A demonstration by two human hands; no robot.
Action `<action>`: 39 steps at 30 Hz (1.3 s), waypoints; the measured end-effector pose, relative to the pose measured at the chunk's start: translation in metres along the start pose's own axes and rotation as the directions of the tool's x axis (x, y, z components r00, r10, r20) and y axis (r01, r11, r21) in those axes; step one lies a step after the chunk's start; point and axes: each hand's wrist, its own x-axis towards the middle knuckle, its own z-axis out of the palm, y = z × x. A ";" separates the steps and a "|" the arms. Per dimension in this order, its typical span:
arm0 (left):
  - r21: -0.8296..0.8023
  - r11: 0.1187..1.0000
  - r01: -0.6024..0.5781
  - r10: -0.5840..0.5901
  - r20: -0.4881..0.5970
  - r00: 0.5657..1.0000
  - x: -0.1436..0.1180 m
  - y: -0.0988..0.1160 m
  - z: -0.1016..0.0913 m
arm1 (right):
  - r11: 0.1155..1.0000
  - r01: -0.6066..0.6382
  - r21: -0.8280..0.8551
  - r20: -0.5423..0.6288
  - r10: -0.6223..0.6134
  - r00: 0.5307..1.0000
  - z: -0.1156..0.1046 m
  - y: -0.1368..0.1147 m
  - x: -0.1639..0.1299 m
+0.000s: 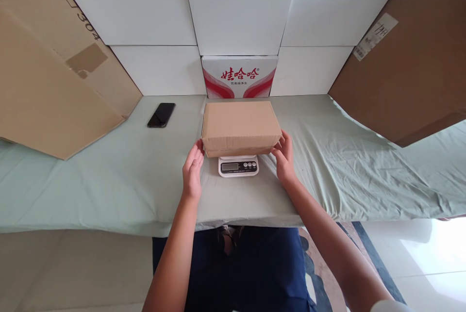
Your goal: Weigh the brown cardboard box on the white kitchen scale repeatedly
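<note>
A closed brown cardboard box (240,126) rests on a small white digital scale (238,166), whose display and buttons stick out in front. My left hand (192,170) is at the box's near left corner, fingertips touching it. My right hand (284,156) touches the near right corner. Both hands are flat with fingers extended; neither closes around the box.
A pale green cloth (109,181) covers the table. A black phone (161,114) lies at the back left. A red-and-white printed carton (239,77) stands behind the box against white boards. Large brown cardboard sheets lean at the left (54,74) and right (411,69).
</note>
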 end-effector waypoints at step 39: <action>0.054 0.999 0.002 -0.006 0.067 0.998 -0.002 0.002 0.002 | 0.999 0.020 -0.026 0.014 -0.019 1.000 0.002 0.001 0.000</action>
